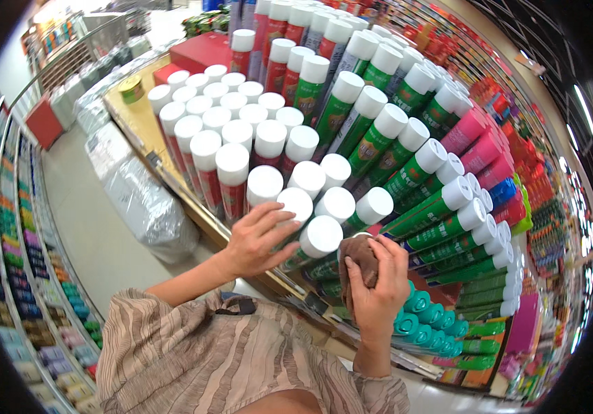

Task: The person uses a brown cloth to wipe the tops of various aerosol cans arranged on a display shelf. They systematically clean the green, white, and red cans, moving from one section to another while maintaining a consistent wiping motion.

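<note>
Brown cloth (361,257) is bunched in my right hand (381,286), thumb and fingers closed around it. It is held against the top of a can at the front of the display, whose white cap shows only as a sliver. My left hand (258,241) is open, fingers stretched, with the fingertips on or just over the white cap (295,203) of a spray can. Right beside these fingers stands another white-capped spray can (321,237). Around both hands are tall green spray cans (372,131) and red ones (231,194), all with white caps.
Teal-capped bottles (417,302) stand at the right of my right hand. Pink cans (479,148) are farther right. At the far left, a small gold tin (131,90) sits on the yellow display top (118,110). Plastic-wrapped goods (148,207) rest on the floor beside it.
</note>
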The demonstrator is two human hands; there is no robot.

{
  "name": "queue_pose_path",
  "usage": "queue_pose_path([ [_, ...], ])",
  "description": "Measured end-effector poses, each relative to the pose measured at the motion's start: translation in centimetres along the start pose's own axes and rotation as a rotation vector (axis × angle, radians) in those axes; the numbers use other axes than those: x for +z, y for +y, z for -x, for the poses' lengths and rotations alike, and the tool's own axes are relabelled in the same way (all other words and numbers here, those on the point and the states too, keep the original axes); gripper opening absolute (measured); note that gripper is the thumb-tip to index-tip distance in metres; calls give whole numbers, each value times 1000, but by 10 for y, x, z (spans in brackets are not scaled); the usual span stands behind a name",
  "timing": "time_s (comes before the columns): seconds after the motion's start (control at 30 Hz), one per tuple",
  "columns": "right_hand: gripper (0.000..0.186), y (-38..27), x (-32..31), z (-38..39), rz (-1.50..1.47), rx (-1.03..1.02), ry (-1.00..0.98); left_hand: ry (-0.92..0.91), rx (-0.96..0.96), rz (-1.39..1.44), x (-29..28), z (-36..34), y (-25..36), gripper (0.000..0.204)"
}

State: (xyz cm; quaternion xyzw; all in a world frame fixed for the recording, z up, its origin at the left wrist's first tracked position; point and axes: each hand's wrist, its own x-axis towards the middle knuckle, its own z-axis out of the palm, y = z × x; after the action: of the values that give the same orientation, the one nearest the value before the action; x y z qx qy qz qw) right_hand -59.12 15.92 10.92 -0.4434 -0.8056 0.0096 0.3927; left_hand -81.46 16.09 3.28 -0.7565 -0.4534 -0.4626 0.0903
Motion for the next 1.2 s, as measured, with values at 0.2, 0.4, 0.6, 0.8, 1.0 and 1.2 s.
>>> queue_pose_path([
  [0.2,39,-11,51,3,-1,155,-217,-304,162,210,8,-16,-42,56],
  [0.4,51,-56,43,-22,-226,137,-202,-482,235,858,21,-25,-41,95],
  [0.6,64,-54,29,-35,-255,9,-403,-506,-310,1660,19,-17,-26,107],
  [0.8,40,16,-5,-77,22,115,-128,-426,-582,1435,-10,-23,-61,43],
  [1.0,65,139,41,-80,134,235,-386,-246,-318,1085,-24,-16,-66,24],
  [1.2,68,143,52,-86,-210,288,-612,-297,-489,1342,-29,-11,-57,20],
])
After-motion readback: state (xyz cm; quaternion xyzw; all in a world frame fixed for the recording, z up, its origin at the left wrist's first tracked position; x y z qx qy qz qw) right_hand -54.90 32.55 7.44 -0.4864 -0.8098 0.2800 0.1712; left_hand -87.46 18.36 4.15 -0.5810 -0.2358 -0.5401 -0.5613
